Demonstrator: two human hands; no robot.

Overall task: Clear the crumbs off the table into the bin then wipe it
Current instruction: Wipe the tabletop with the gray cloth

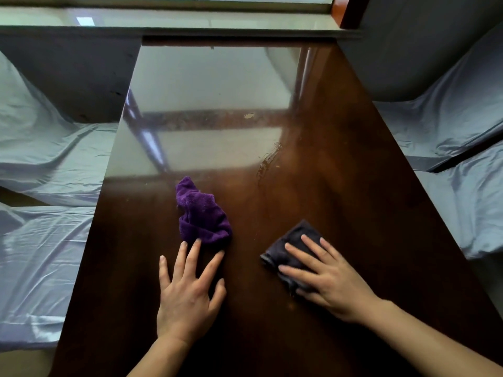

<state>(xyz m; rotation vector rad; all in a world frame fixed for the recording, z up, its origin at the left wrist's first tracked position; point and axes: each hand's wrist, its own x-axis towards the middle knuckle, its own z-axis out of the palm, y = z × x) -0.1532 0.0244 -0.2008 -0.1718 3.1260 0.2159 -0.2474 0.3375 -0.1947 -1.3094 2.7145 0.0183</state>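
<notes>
A glossy dark brown table [340,164] fills the middle of the view. A crumpled purple cloth [201,213] lies on it near the centre. My left hand [187,292] rests flat on the wood just below that cloth, fingers spread, middle fingertips touching its lower edge. A folded dark grey cloth [292,247] lies to the right, and my right hand [326,278] presses flat on top of it. A wet smear [268,160] and a small pale crumb [249,115] show farther up the table. No bin is in view.
Seats draped in pale blue sheets stand on the left [40,164] and on the right [457,137] of the table. A window sill [168,21] runs along the far end.
</notes>
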